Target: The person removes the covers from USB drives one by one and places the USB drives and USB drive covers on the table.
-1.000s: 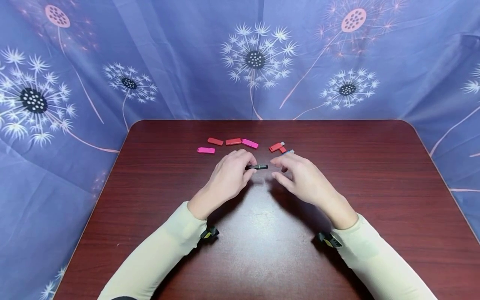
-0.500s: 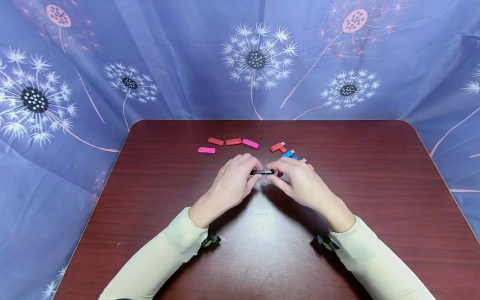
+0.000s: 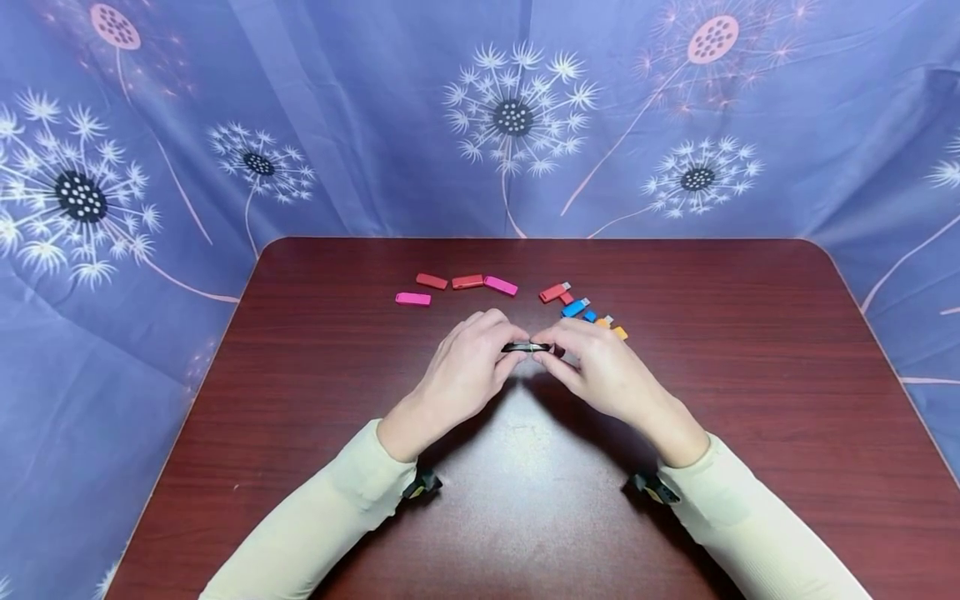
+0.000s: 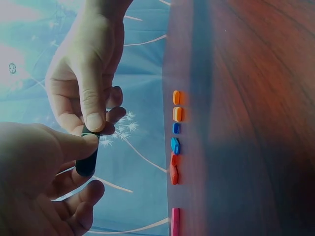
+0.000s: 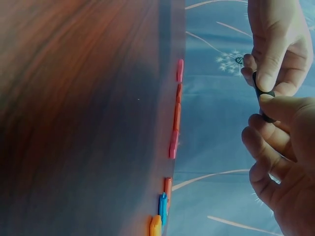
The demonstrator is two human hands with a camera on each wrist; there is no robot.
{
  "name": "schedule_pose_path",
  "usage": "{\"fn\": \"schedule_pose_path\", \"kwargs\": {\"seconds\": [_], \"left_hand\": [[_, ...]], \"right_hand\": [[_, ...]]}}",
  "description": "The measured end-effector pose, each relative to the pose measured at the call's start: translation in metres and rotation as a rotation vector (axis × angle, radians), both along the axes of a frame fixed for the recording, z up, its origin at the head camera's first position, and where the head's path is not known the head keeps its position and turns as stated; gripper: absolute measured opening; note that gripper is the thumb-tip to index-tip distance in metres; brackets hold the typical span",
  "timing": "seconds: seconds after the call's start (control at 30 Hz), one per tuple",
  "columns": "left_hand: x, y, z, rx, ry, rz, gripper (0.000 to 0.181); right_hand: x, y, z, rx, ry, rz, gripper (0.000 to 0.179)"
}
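A slim black USB stick (image 3: 516,347) is held between my two hands above the table, lying roughly sideways. My left hand (image 3: 467,358) pinches its left part between thumb and fingers. The right end, past a pale seam, is pinched by my right hand (image 3: 611,367), whose fingertips nearly meet the left ones. In the left wrist view the dark body of the stick (image 4: 86,164) shows below the left thumb. Fingers cover most of the stick (image 5: 256,86) in the right wrist view.
Behind the left hand lie capped sticks: pink (image 3: 413,299), red (image 3: 432,282), red (image 3: 468,282) and pink (image 3: 501,286). Behind the right hand are uncapped red (image 3: 554,292), blue (image 3: 575,307) and orange (image 3: 604,322) USB sticks with their caps. A patterned curtain (image 3: 375,125) borders the brown table (image 3: 300,350).
My right hand has closed in from the right and taken the stick's right end. The left hand has shifted slightly right and nearer with the stick. The blue and orange pieces have come into view.
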State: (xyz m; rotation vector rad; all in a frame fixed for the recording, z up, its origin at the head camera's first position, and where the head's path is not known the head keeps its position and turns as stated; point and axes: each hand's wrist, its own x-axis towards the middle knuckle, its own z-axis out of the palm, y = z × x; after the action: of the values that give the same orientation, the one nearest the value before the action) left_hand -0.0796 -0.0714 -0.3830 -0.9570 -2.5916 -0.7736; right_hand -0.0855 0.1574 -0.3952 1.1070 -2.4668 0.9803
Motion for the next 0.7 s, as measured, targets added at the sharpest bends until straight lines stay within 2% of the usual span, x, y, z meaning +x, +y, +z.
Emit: {"fn": "schedule_pose_path", "kwargs": {"seconds": [0.37,0.7], "left_hand": [[0.0012,-0.0025,-0.0051,-0.033,0.077,0.003,0.012],[0.0019,-0.0034,-0.0055,-0.048,0.074,0.006,0.011]], "right_hand": [[0.0001,-0.0024,-0.0034,-0.006,0.013,0.006,0.018],[-0.0002,-0.0035,-0.0018,0.015,0.011,0.011,0.014]]}}
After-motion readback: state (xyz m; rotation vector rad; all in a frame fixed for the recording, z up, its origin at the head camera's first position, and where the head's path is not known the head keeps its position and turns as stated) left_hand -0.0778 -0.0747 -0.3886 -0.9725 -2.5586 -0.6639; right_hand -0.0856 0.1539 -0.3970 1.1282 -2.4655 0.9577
